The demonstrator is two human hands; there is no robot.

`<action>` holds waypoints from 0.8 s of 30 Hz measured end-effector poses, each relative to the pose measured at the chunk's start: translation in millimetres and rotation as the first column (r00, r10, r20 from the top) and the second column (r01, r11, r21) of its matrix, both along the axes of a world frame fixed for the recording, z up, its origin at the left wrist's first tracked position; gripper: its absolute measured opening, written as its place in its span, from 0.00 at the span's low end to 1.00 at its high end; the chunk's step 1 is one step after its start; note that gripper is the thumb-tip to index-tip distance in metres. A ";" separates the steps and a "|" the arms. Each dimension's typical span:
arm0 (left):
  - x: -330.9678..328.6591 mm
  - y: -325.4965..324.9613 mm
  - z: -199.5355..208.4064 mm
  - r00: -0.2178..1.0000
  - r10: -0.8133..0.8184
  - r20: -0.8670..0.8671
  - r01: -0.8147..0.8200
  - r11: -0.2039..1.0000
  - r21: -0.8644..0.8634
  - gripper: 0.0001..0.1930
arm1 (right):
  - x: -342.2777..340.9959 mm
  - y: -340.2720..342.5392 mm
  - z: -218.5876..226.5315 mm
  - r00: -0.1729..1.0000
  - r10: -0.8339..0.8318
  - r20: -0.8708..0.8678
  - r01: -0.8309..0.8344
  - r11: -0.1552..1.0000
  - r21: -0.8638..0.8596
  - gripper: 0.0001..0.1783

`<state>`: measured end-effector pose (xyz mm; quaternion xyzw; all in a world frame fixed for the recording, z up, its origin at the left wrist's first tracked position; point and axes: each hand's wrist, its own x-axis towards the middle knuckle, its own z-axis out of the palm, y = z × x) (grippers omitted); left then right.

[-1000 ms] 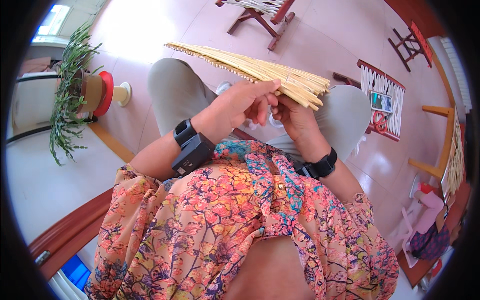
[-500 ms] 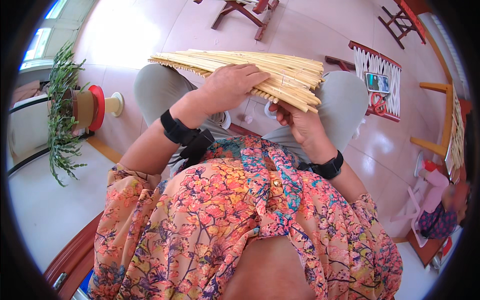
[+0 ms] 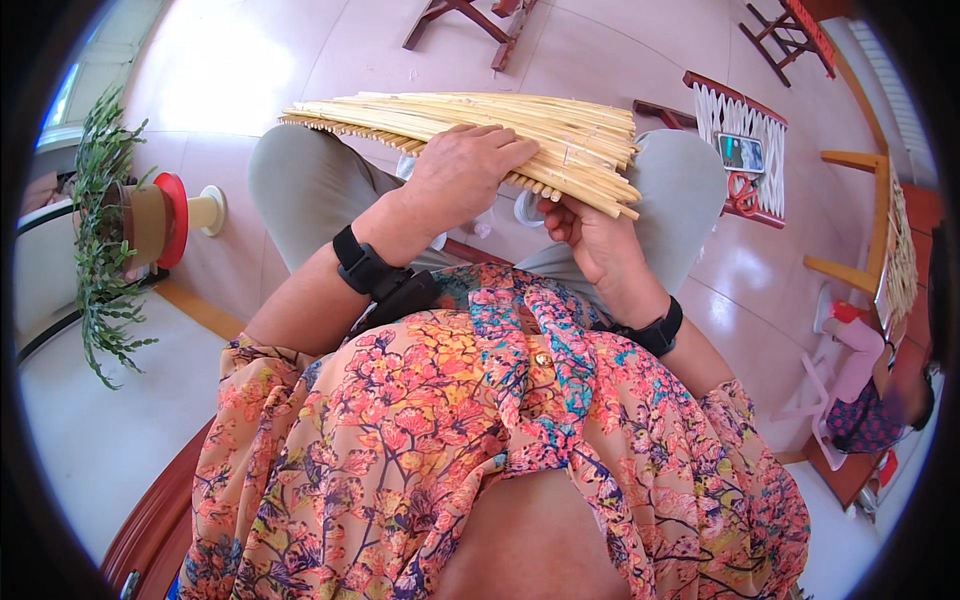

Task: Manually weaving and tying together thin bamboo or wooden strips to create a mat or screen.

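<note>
A mat of pale yellow plant stalks lies across my lap, narrow at the left and fanning wider to the right, where the cut ends show. Over its near edge, my left hand is closed on the stalks, thumb and fingers pressed on the top. My right hand is below the right end, fingers curled up and pinched at the near edge of the stalks. The mat partly hides those fingertips. Both wrists wear black bands.
Right of my knee, a folding stool with white cords bears a phone and red-handled scissors. A potted plant stands at the left. Another person sits at the far right, beside a wooden chair.
The view has shifted slightly, so the surroundings sit a little differently. Both hands keep their places on the mat, with the right fingers moving only slightly at its edge.
</note>
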<state>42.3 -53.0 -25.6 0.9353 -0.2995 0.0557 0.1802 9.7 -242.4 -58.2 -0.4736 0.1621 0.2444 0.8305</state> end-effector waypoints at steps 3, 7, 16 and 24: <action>-0.6 -2.7 -0.2 1.000 -0.017 -0.011 0.017 1.000 -0.016 0.20 | 0.3 -7.0 0.4 1.000 -0.002 0.001 0.002 0.998 -0.069 0.10; 1.4 -4.4 2.6 0.998 -0.042 -0.054 0.042 0.999 0.000 0.21 | 0.4 -9.1 3.1 1.000 -0.014 -0.015 0.014 1.000 -0.024 0.10; 2.7 -15.8 11.1 0.990 -0.101 -0.102 0.112 0.988 0.104 0.23 | 0.5 -15.3 3.1 0.999 0.049 -0.001 -0.049 0.998 -0.041 0.11; 3.1 -16.0 11.7 0.988 -0.101 -0.113 0.114 0.986 0.118 0.22 | 0.8 -14.7 5.3 0.996 0.079 -0.030 -0.079 0.997 -0.019 0.12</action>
